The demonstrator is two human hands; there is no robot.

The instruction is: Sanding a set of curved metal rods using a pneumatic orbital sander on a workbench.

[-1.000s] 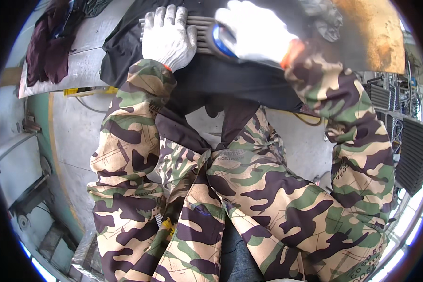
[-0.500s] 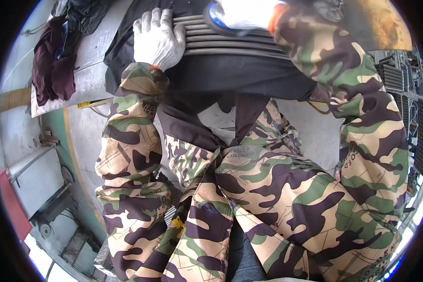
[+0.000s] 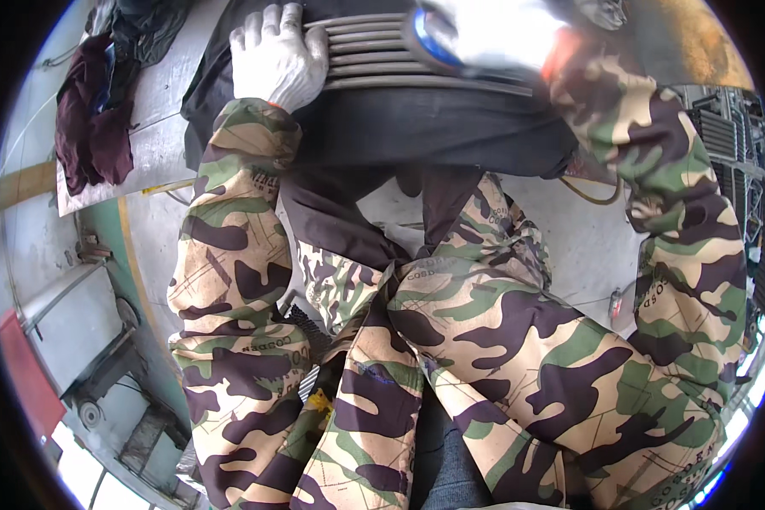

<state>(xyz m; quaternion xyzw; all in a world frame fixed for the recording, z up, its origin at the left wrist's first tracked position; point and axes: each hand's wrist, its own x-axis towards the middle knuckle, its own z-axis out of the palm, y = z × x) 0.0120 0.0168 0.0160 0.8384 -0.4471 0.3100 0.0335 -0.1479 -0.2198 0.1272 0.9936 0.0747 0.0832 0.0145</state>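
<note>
Several thin grey metal rods lie side by side across a black cloth at the far side of the view. My left hand, in a white knit glove, rests flat over their left ends with fingers stretched out. Over their right part is my right hand, also gloved in white and smeared by motion. Under its left side shows a rounded pad with a blue rim, against the rods. That hand seems closed on the pad, though its fingers are blurred.
A metal-topped table carries the black cloth. Maroon clothing hangs over its left part. At the far right is a rusty orange-brown surface, with metal racking beyond. A boxy white unit stands at lower left.
My right hand and the blue-rimmed pad have moved to the right along the rods, uncovering more of their middle. My left hand stays on the rod ends; the whole view has shifted slightly.
</note>
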